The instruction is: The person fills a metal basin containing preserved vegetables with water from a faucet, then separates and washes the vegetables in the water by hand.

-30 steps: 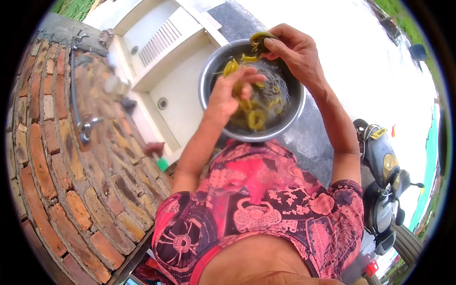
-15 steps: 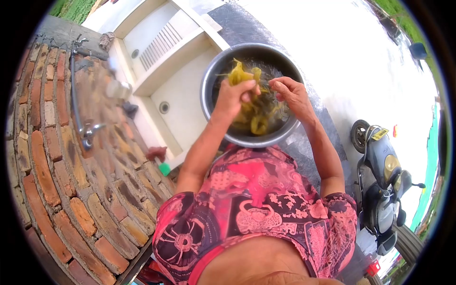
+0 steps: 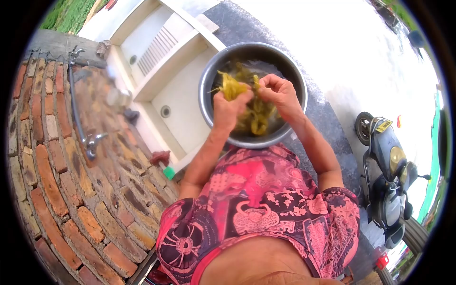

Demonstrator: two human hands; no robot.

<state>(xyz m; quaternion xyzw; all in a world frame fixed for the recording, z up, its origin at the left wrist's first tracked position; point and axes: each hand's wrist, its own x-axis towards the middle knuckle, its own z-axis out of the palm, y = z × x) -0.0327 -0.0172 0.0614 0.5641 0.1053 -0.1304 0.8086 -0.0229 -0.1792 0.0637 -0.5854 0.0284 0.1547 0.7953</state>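
Observation:
A round metal basin (image 3: 301, 78) holds dark water with yellow-green leafy greens (image 3: 259, 124) in it. Over the basin's left half, my left hand (image 3: 227, 111) is closed around a bunch of greens (image 3: 231, 87), whose frayed ends stick out past the fingers. My right hand (image 3: 281, 95) is to its right, above the water, with thumb and forefinger pinched on a thin yellow-green strip (image 3: 257, 81). Both hands are inside the line of the rim. Whether the strip joins the bunch is not clear.
A pale double sink (image 3: 183, 102) with a ribbed washboard adjoins the basin on the left. A tap (image 3: 92, 142) and pipe run along the brick wall (image 3: 76, 223). The basin rests on a dark stone slab (image 3: 237, 21). A parked scooter (image 3: 387, 161) stands at right.
My right hand has moved left, closer to the left hand, and now pinches a strip of greens. My left hand has dropped slightly with its bunch. The view has shifted a little.

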